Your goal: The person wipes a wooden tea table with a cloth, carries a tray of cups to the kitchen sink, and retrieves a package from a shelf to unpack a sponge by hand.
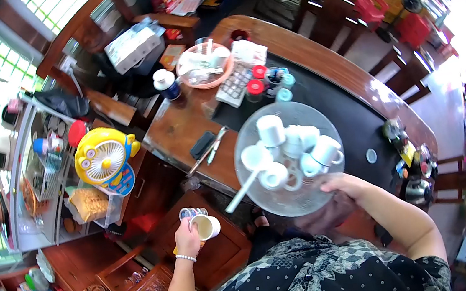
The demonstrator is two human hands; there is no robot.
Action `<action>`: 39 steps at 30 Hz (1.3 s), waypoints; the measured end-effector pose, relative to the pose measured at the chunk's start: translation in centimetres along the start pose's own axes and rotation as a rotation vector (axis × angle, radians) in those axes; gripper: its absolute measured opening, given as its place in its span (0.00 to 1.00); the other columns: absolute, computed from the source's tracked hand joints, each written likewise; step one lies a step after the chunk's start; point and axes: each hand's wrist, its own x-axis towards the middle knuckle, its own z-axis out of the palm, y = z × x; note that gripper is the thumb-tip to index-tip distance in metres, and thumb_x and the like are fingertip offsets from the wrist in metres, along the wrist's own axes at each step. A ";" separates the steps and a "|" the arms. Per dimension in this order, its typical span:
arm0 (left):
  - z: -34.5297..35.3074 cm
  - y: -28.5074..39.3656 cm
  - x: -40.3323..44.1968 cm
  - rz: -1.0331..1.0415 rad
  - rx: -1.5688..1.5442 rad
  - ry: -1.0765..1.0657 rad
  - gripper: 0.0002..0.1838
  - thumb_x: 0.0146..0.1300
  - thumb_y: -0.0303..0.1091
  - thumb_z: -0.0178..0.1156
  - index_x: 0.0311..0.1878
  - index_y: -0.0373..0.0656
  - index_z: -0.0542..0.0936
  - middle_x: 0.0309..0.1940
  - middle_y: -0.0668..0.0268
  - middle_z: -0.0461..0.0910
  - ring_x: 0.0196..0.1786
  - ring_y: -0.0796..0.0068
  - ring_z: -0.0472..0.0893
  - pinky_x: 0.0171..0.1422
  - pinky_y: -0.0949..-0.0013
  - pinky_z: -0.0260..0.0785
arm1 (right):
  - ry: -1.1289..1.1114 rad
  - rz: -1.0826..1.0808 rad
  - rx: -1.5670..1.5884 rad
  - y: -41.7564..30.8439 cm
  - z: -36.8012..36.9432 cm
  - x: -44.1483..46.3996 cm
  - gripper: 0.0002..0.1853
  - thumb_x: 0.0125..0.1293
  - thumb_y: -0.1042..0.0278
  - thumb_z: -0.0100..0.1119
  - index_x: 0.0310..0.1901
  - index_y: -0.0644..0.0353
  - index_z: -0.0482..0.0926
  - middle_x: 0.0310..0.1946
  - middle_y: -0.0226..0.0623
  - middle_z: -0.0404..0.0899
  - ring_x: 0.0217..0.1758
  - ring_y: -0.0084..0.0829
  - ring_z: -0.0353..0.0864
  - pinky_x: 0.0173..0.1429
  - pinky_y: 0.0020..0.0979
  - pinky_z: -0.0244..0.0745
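Observation:
My left hand (185,239), with a bead bracelet at the wrist, is closed on a white mug (213,226) tilted so its inside shows. Right behind that mug is a small patterned container (193,212); whether my fingers touch it I cannot tell. My right hand (343,184) grips the near right rim of a round clear glass tray (306,199). Several white cups (270,130) crowd the tray, some upright and some on their sides. A white spoon-like handle (242,191) sticks out over its left edge.
The long wooden table (179,126) bears a pink basin (206,81), red-lidded jars (254,88), a dark case (202,144) and a kettle (417,190). A yellow fan (105,161) stands left. Below my left hand is a wooden seat (225,259).

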 end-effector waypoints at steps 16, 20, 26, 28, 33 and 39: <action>16.5 16.9 -8.4 0.703 0.048 -0.573 0.06 0.66 0.28 0.51 0.41 0.37 0.76 0.34 0.67 0.80 0.37 0.79 0.76 0.45 0.72 0.70 | 0.660 -0.390 0.976 38.0 -6.2 -35.2 0.22 0.58 0.69 0.57 0.53 0.72 0.72 0.48 0.46 0.80 0.49 0.35 0.80 0.60 0.34 0.71; 24.3 20.3 -14.6 0.756 0.059 -0.830 0.07 0.66 0.26 0.51 0.42 0.37 0.76 0.35 0.68 0.79 0.37 0.82 0.75 0.44 0.74 0.70 | 0.806 -0.500 1.151 48.8 -4.8 -40.6 0.23 0.57 0.69 0.56 0.54 0.72 0.72 0.47 0.45 0.80 0.48 0.34 0.80 0.59 0.34 0.72; 35.1 23.6 -24.1 0.933 0.169 -1.097 0.08 0.63 0.22 0.49 0.42 0.36 0.76 0.36 0.68 0.78 0.38 0.82 0.75 0.46 0.75 0.70 | 1.014 -0.714 1.350 63.7 -3.0 -43.4 0.22 0.55 0.68 0.55 0.52 0.71 0.73 0.47 0.45 0.80 0.47 0.35 0.80 0.59 0.34 0.72; 38.1 24.6 -27.2 0.931 0.179 -1.167 0.07 0.63 0.22 0.49 0.42 0.37 0.76 0.35 0.69 0.78 0.37 0.82 0.75 0.45 0.76 0.70 | 1.197 -0.655 1.393 66.0 -2.3 -45.3 0.22 0.54 0.68 0.56 0.51 0.70 0.74 0.46 0.45 0.80 0.47 0.35 0.80 0.59 0.35 0.72; 46.1 28.0 -33.7 1.005 0.227 -1.262 0.06 0.63 0.23 0.51 0.40 0.37 0.77 0.32 0.70 0.78 0.34 0.84 0.74 0.40 0.77 0.69 | 1.218 -0.749 1.762 68.6 -1.1 -48.6 0.24 0.52 0.65 0.58 0.51 0.66 0.73 0.44 0.43 0.81 0.46 0.38 0.81 0.57 0.39 0.74; 60.0 33.9 -42.9 1.158 0.246 -1.437 0.07 0.63 0.26 0.53 0.42 0.36 0.76 0.30 0.67 0.79 0.34 0.82 0.75 0.39 0.74 0.70 | 1.426 -0.830 1.977 72.1 -2.1 -51.1 0.24 0.48 0.62 0.62 0.50 0.60 0.75 0.45 0.37 0.80 0.47 0.34 0.80 0.57 0.36 0.73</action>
